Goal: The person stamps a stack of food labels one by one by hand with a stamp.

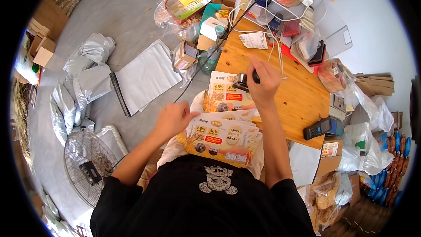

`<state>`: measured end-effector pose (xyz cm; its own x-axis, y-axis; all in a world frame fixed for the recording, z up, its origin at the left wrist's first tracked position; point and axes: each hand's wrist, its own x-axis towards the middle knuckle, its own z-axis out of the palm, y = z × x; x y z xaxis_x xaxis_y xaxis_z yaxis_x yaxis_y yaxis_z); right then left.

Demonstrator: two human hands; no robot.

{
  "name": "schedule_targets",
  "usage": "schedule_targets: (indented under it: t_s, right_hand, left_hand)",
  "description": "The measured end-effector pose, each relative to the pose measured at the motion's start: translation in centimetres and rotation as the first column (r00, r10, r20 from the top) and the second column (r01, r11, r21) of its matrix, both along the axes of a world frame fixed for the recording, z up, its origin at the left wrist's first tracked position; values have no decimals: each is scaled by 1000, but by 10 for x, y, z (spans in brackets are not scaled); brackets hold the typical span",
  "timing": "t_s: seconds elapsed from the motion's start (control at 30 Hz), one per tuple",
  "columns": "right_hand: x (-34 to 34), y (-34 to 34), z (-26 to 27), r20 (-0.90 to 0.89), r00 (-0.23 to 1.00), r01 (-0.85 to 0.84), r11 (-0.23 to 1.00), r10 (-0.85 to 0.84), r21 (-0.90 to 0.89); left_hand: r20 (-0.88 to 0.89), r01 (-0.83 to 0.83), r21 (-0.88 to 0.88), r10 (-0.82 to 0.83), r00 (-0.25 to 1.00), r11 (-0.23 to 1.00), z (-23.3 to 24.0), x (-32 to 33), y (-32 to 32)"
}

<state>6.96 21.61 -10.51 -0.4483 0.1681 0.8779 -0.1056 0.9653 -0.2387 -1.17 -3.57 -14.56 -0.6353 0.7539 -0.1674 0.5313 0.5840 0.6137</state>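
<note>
My right hand (264, 79) is closed on the black knob of a metal-framed hand stamp (240, 81). The stamp sits over the right part of a stack of flat printed packaging bags (218, 87) at the table's left edge. More of these white and yellow bags (215, 138) lie fanned on my lap. At their upper left corner is my left hand (172, 120), fingers curled and thumb stretched towards the bags. Whether that thumb touches or pinches a bag is unclear.
Right of my arm, a handheld scanner terminal (317, 128) lies on the wooden table (296, 95). A black cable (204, 64) crosses above the left side. A floor fan (88, 168) stands at my left, near grey mailing bags (144, 75). Tape rolls (332, 75) sit at the table's right edge.
</note>
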Motion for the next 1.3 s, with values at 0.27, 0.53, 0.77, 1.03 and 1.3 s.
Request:
schedule_targets:
  t_s: [0.27,0.53,0.77,1.03,1.3]
  right_hand:
    - [-12,-3,-33,26,998,66,993,-64,-97]
    - [-6,-9,4,24,995,97,981,-94,-170]
    - [37,-25,55,-89,979,173,977,-184,-126]
    - [69,-27,45,-51,976,204,972,-211,-121]
    - [79,-30,46,-58,966,241,960,-251,-143]
  left_hand:
    - [224,-93,186,50,973,978,-25,-28,65]
    - [220,-138,112,111,969,984,-42,-31,82]
    - [340,-184,183,113,934,966,-61,-37,81]
    - [-13,-54,189,58,998,980,-34,-22,77]
    - [-337,27,343,96,937,939,-10,-19,66]
